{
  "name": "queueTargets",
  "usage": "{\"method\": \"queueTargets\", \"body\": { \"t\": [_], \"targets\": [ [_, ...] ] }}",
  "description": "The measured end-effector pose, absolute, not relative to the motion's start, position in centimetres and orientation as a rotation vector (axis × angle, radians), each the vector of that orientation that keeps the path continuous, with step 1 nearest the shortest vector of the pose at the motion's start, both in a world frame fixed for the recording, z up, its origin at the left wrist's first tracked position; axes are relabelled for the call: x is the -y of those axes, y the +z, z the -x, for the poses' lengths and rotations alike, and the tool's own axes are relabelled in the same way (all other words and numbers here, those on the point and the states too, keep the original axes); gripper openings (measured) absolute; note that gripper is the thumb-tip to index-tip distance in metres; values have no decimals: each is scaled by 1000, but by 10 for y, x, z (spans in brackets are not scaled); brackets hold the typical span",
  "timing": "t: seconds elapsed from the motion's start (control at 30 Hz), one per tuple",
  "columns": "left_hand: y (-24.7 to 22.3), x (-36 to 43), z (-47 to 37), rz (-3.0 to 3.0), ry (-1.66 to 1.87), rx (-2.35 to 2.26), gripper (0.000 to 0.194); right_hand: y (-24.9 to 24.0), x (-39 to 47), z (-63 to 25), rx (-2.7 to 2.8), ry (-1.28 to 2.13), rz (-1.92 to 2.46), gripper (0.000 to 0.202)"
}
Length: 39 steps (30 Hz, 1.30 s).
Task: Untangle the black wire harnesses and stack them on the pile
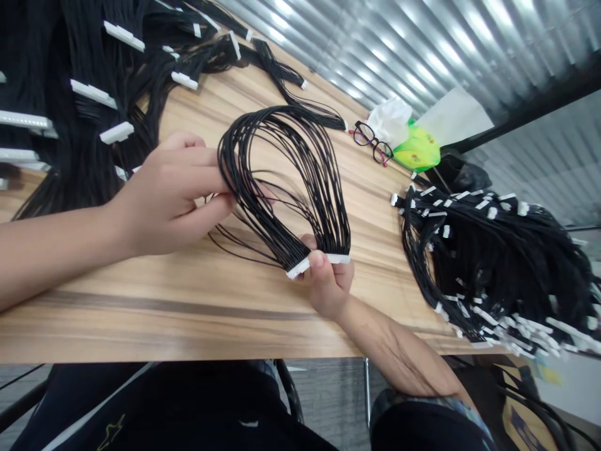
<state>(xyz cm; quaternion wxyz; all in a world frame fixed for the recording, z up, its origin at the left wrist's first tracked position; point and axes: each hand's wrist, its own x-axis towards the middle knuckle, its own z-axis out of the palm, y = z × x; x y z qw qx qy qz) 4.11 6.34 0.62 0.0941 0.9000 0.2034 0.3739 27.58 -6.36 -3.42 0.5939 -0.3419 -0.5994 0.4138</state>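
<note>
Your left hand point(173, 191) is pinching the black wire harness point(286, 181) at the side of its loop, grip closed on the strands. Your right hand point(326, 282) is clamping both white connectors point(319, 262) together, holding the loop just above the tabletop point(188, 307). Harness piles are lying left point(70, 94) and right point(493, 263); glasses point(372, 143) are resting beyond.

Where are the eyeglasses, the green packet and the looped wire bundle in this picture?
eyeglasses point(372, 142), head view, on the bridge between the lenses.
green packet point(417, 152), head view, on its middle.
looped wire bundle point(282, 119), head view, on the top of the loop.
</note>
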Motion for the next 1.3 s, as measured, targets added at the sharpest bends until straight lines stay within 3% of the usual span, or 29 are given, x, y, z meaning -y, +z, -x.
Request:
{"method": "queueTargets", "body": {
  "t": [0.4,0.77,1.03,1.3],
  "targets": [
    [3,-63,-45,-2800,1185,-627,22,-20,60,-274,1497,1298,818,45],
    [-9,-67,-55,-2521,1063,-181,29,-21,57,-273,1633,1262,622,37],
    [-2,-46,-55,-2366,942,-277,40,-16,56,-274,1750,1206,565,32],
    [1,-43,-56,-2429,923,-289,33,-17,58,-275,1839,1020,638,26]
  ]
}}
